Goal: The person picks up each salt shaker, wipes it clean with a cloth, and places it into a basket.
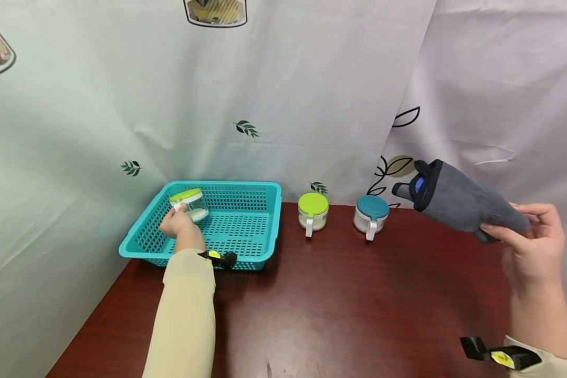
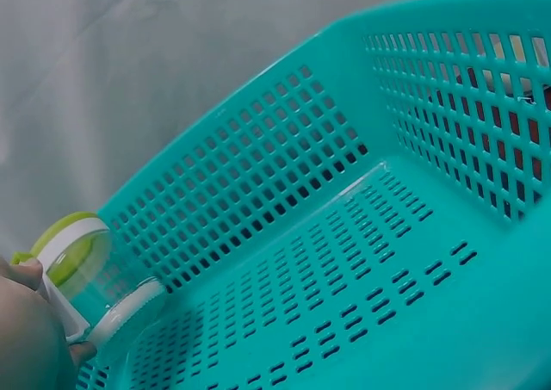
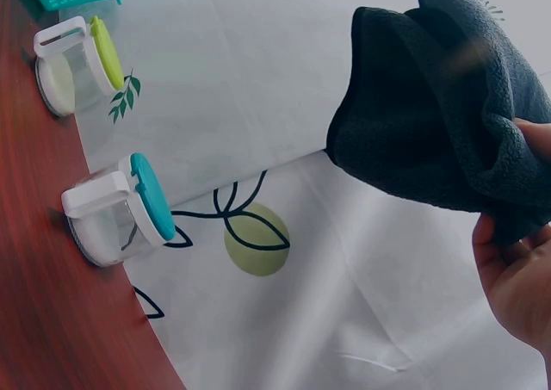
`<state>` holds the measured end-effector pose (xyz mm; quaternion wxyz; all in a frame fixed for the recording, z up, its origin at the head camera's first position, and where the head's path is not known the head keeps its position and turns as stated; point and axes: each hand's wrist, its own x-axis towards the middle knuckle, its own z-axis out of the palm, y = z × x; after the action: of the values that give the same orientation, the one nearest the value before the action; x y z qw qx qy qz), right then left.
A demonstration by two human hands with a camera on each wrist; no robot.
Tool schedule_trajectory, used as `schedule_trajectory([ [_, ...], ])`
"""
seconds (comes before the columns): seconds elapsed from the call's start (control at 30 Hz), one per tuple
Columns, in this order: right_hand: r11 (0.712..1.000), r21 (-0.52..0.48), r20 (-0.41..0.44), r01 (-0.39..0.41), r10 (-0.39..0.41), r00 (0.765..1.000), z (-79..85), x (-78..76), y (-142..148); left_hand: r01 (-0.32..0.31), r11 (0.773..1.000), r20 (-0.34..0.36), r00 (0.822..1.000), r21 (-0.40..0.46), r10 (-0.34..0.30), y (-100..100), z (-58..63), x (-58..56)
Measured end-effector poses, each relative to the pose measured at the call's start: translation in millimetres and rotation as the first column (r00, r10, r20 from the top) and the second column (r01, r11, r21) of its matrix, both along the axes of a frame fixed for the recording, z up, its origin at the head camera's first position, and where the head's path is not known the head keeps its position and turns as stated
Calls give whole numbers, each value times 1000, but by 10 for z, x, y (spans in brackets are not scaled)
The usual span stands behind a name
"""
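My left hand (image 1: 178, 224) grips the white handle of a clear seasoning jar (image 1: 198, 206) with a lime-green lid, at the left end of a turquoise basket (image 1: 272, 226). The jar tilts, its white base near the perforated floor in the left wrist view. Raised at the right, my right hand (image 1: 538, 241) pinches one end of a grey plush cloth (image 1: 468, 199) with dark edging. The cloth hangs toward the left in folds, and a bit of blue shows at its far end. Part of the right fingers is hidden behind it.
Two more handled jars stand right of the basket against the curtain: one with a lime-green lid (image 1: 313, 203), one with a teal lid (image 1: 373, 207). A patterned white curtain (image 1: 312, 94) rises behind the dark red wooden table (image 1: 321, 310).
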<state>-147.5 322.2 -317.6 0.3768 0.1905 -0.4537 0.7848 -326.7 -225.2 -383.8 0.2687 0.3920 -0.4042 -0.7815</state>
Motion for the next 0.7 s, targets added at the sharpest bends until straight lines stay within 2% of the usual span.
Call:
schedule_trajectory([
  [0.23, 1000, 15, 7, 1, -2, 1000, -11, -6, 18, 14, 1000, 39, 999, -12, -13, 12, -1, 23],
  [0.43, 999, -6, 17, -53, 53, 998, -21, 6, 42, 5, 1000, 31, 1000, 12, -5, 30, -5, 23],
  [0.63, 999, 18, 18, -28, 28, 999, -13, 10, 36, 31, 1000, 57, 998, 4, -31, 23, -11, 34],
  [0.7, 999, 2, 6, -42, 42, 999, -8, 9, 34, 37, 999, 66, 997, 3, -37, 20, -8, 40],
])
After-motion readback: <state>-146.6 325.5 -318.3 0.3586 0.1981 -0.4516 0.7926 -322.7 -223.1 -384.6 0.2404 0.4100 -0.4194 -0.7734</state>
